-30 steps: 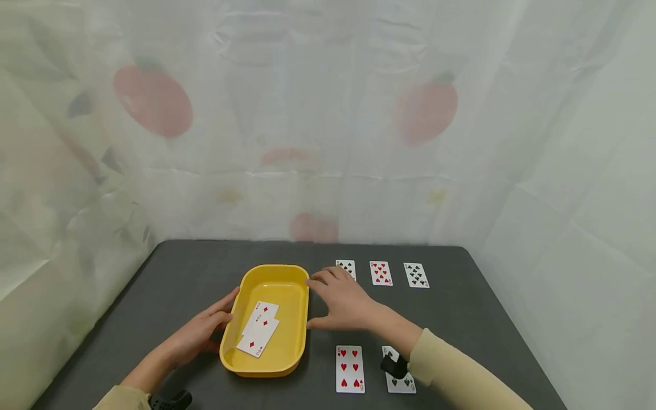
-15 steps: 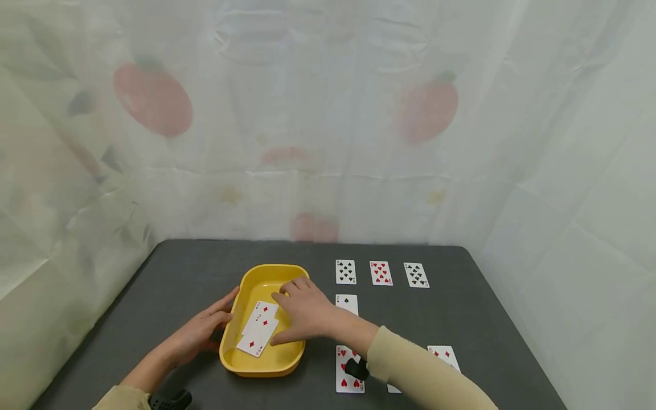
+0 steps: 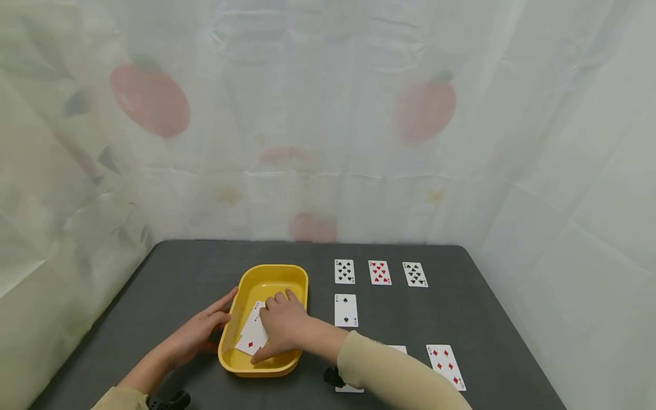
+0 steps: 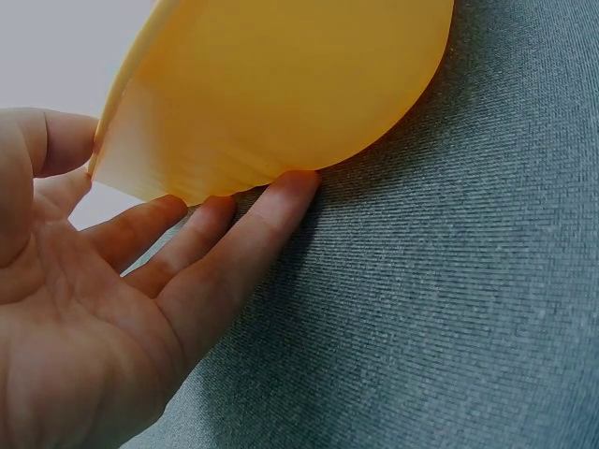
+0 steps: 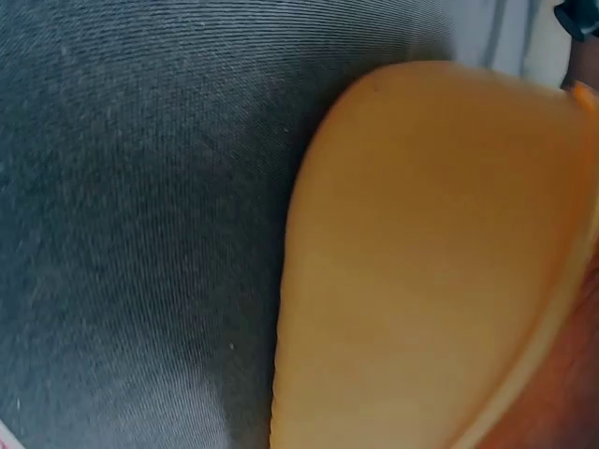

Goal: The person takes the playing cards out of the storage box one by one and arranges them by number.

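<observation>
1. We see our right hand [image 3: 281,326] reaching into the yellow tray [image 3: 294,279], lying palm-down over the diamond cards [image 3: 249,339] inside it; whether its fingers pinch a card we cannot tell.
2. Our left hand [image 3: 197,334] rests against the tray's left outer wall, fingers straight and relaxed, their tips touching the wall low down, as the left wrist view shows.
3. The tray sits on the dark grey table [image 3: 179,279], left of centre.
4. To its right lie face-up cards: a row of three [image 3: 380,273] at the far side, one spade card [image 3: 345,310] nearer, and a diamond card [image 3: 445,366] near the front edge.
</observation>
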